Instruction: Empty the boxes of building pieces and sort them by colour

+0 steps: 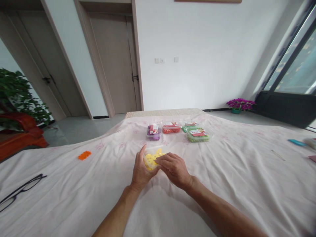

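A clear plastic box of small yellow pieces (153, 157) lies on the pale pink cloth (222, 184) in front of me. My left hand (140, 169) cups its left side, thumb up along the edge. My right hand (174, 167) rests on its right side with the fingers curled over the top of the yellow pieces. Behind it stand closed labelled boxes: a purple one (153, 131), a red one (171, 127) and two green ones (197, 134).
An orange piece (84, 155) lies loose on the cloth to the left. Black glasses (21, 191) lie near the left edge. A teal item (297, 142) and a thin stick (277, 155) sit at the right. Doors, a plant and a window surround the table.
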{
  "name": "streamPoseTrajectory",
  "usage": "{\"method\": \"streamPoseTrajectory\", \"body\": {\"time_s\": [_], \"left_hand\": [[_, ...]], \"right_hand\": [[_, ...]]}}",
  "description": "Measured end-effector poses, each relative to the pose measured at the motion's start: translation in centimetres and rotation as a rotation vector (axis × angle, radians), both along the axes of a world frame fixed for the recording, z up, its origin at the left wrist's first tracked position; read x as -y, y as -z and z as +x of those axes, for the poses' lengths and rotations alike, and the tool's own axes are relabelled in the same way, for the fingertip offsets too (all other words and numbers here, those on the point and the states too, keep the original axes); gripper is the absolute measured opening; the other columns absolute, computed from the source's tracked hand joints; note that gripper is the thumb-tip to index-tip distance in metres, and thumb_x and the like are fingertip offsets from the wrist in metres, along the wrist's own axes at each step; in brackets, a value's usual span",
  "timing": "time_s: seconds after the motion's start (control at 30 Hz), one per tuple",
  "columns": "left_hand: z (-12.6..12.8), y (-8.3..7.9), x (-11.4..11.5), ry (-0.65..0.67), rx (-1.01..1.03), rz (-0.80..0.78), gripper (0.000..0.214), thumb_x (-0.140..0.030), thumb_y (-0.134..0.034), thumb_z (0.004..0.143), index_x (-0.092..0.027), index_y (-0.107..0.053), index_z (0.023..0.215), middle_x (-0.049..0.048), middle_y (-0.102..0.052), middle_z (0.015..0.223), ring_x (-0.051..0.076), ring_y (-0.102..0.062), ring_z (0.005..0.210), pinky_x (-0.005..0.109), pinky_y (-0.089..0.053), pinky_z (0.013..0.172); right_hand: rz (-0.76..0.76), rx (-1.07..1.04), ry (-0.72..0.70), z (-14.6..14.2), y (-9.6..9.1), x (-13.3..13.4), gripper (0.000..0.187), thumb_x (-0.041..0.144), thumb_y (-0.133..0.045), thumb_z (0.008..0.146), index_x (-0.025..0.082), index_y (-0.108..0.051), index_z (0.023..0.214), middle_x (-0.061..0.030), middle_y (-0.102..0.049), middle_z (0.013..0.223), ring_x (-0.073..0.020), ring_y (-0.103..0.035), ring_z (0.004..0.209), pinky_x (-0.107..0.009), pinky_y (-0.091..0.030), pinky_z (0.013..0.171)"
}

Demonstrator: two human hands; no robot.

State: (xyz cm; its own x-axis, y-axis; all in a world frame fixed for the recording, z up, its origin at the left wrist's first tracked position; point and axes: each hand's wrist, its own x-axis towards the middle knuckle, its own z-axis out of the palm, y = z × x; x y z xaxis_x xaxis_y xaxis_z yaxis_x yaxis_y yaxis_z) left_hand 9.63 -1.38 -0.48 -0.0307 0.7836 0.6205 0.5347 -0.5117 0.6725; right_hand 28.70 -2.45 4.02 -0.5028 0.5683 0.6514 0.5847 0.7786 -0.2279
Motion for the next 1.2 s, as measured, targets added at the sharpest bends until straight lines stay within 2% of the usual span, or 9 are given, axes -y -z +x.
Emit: {"method": "streamPoseTrajectory", "body": {"time_s": [0.17, 0.4, 0.57, 0.67, 0.77, 0.87, 0.97, 1.03, 1.2], "left_hand": [[0.0, 0.1, 0.2, 0.011, -0.010, 0.015, 0.106, -0.050, -0.081, 0.065, -0.019, -0.027, 0.150, 0.0160, -0.052, 0.134, 0.029, -0.056, 0.121, 0.044, -0.049, 0.102], [0.2, -0.3, 0.6, -0.017, -0.033, 0.052, 0.102, -0.040, -0.080, 0.068, -0.021, -0.025, 0.152, 0.0154, -0.052, 0.137, 0.028, -0.057, 0.123, 0.043, -0.049, 0.103], [0.4, -0.4, 0.7, -0.044, -0.059, 0.112, 0.104, -0.042, -0.081, 0.067, -0.021, -0.025, 0.152, 0.0153, -0.054, 0.134, 0.028, -0.057, 0.121, 0.042, -0.050, 0.102], [0.5, -0.4, 0.8, -0.055, -0.058, 0.108, 0.108, -0.044, -0.083, 0.066, -0.020, -0.024, 0.153, 0.0153, -0.055, 0.131, 0.028, -0.060, 0.117, 0.043, -0.052, 0.099], [0.4, -0.5, 0.8, -0.043, -0.027, 0.081, 0.113, -0.046, -0.085, 0.063, -0.020, -0.022, 0.154, 0.0153, -0.057, 0.128, 0.028, -0.061, 0.116, 0.044, -0.053, 0.098], [0.2, -0.2, 0.7, -0.032, 0.021, 0.036, 0.114, -0.043, -0.086, 0.062, -0.021, -0.022, 0.154, 0.0160, -0.055, 0.130, 0.029, -0.058, 0.120, 0.046, -0.051, 0.102], [0.0, 0.8, 0.1, 0.038, 0.116, -0.046, 0.116, -0.035, -0.085, 0.063, -0.022, -0.017, 0.155, 0.0167, -0.050, 0.136, 0.029, -0.055, 0.124, 0.046, -0.048, 0.105], [0.0, 1.7, -0.4, 0.085, 0.192, -0.120, 0.119, -0.029, -0.084, 0.064, -0.022, -0.010, 0.156, 0.0174, -0.046, 0.139, 0.029, -0.054, 0.126, 0.046, -0.046, 0.107], [-0.2, 2.5, -1.3, 0.111, 0.292, -0.184, 0.122, -0.026, -0.085, 0.062, -0.023, -0.009, 0.157, 0.0161, -0.049, 0.137, 0.029, -0.054, 0.126, 0.046, -0.045, 0.107]], "right_hand": [[-0.027, -0.038, 0.041, -0.1, -0.8, 0.2, 0.025, 0.034, -0.049, 0.101, 0.027, -0.071, 0.110, -0.0050, -0.075, 0.103, -0.0181, -0.067, 0.090, -0.031, -0.052, 0.081], [0.074, 0.134, 0.126, 0.4, 0.0, -0.4, 0.032, 0.025, -0.052, 0.097, 0.026, -0.062, 0.128, -0.0084, -0.072, 0.119, -0.0225, -0.066, 0.103, -0.035, -0.052, 0.085], [-0.084, 0.082, 0.271, 1.2, 0.3, -1.6, 0.036, 0.022, -0.056, 0.090, 0.024, -0.065, 0.124, -0.0107, -0.067, 0.128, -0.0269, -0.063, 0.115, -0.042, -0.052, 0.094], [-0.191, 0.029, 0.276, 1.5, 1.0, -2.3, 0.037, 0.019, -0.049, 0.091, 0.021, -0.063, 0.125, -0.0125, -0.068, 0.126, -0.0262, -0.065, 0.114, -0.041, -0.053, 0.094], [-0.250, -0.091, 0.292, 2.2, 1.7, -3.3, 0.031, 0.020, -0.043, 0.094, 0.020, -0.065, 0.116, -0.0117, -0.074, 0.110, -0.0243, -0.070, 0.100, -0.038, -0.055, 0.086], [-0.353, -0.384, 0.330, 3.2, 2.6, -4.6, 0.025, 0.029, -0.043, 0.096, 0.021, -0.065, 0.104, -0.0084, -0.075, 0.090, -0.0214, -0.072, 0.082, -0.033, -0.057, 0.070], [-0.586, -0.723, 0.288, 3.8, 4.0, -5.7, 0.027, 0.036, -0.047, 0.093, 0.021, -0.063, 0.107, -0.0088, -0.074, 0.098, -0.0212, -0.071, 0.086, -0.030, -0.058, 0.062], [-0.727, -0.836, 0.283, 3.7, 4.9, -6.0, 0.030, 0.039, -0.051, 0.089, 0.019, -0.064, 0.107, -0.0099, -0.072, 0.104, -0.0226, -0.070, 0.093, -0.030, -0.059, 0.062], [-0.784, -0.914, 0.264, 3.1, 5.9, -5.5, 0.035, 0.044, -0.057, 0.083, 0.019, -0.067, 0.106, -0.0102, -0.069, 0.108, -0.0236, -0.066, 0.097, -0.031, -0.060, 0.065]]}}
